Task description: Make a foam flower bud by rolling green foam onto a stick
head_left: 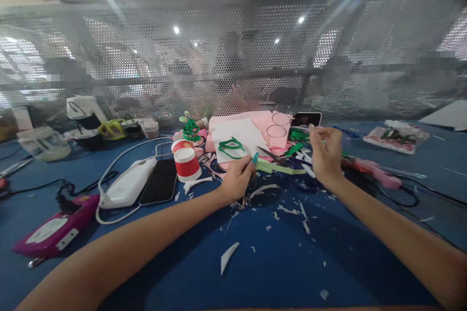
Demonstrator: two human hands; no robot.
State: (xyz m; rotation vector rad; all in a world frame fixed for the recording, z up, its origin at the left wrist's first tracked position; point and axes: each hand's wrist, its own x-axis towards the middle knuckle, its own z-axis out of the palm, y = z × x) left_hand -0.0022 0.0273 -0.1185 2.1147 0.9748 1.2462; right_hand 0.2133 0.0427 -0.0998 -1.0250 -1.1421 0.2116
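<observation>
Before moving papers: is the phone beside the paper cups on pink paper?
No, the black phone lies on the blue table.

Head cam, abv & nr blue table (270, 272), looks fwd/down twd mesh screen (146, 48).

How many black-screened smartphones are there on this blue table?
2. One black-screened smartphone lies beside the white plastic device on the left; the other smartphone is at the back, beyond the bare right hand. Others may be hidden.
</observation>
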